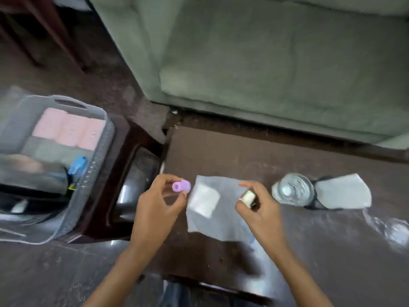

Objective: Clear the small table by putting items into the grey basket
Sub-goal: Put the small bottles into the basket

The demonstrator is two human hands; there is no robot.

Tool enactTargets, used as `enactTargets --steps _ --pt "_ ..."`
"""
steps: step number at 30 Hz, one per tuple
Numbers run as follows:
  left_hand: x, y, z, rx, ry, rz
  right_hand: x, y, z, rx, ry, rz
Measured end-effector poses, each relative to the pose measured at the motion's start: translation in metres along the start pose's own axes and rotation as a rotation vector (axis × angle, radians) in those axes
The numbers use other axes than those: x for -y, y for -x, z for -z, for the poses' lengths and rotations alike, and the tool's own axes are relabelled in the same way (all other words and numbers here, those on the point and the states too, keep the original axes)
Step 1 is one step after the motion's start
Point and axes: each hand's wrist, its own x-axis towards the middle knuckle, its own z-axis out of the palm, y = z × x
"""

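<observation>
1. Nearest the lens, two bare forearms are seen coming in from the bottom edge. The left hand (155, 209) is held over the left end of the small table (321, 244) and the right hand (261, 209) over its middle.
2. A grey-green sofa (265, 63) is seen filling the far side, just beyond the table.
3. The dark tabletop is spread across the right half of the view.
4. The grey basket (106, 138) is set on a dark wooden stand (126, 156) just left of the table. A pink pack (68, 129) and a blue item (77, 166) are seen inside it.
5. A clear plastic bag (221, 218) with a white square inside is laid flat on the table, between the hands.
6. A pale grey cloth piece (344, 191) is laid on the table, touching a clear water bottle (293, 189), which is seen from above, to the right of the right hand.
7. A purple cap (181, 186) is pinched between the left thumb and fingertips, its open end turned towards the camera.
8. A small white object (249, 197) is pinched between the right thumb and curled fingers. Its details are blurred.
</observation>
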Motion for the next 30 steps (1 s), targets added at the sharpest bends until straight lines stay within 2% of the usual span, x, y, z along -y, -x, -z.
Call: enactTargets --steps 5,12,16,21,25,30 --pt "0.023 -0.03 0.063 -0.227 0.18 0.045 0.067 -0.048 -0.086 0.282 0.055 0.175" --pt "0.049 -0.085 0.119 -0.698 0.484 0.178 0.15 -0.113 -0.216 0.423 0.179 0.367" --pt "0.066 -0.12 0.126 -0.911 0.687 0.345 0.184 -0.144 -0.288 0.517 0.274 0.432" --pt "0.085 -0.159 0.137 -1.095 0.879 0.488 0.204 -0.166 -0.374 0.521 0.548 0.59" --pt "0.096 -0.181 0.14 -1.19 0.923 0.523 0.21 -0.175 -0.429 0.447 0.762 0.707" --pt "0.1 -0.199 0.134 -1.275 0.904 0.547 0.212 -0.186 -0.479 0.451 1.04 0.792"
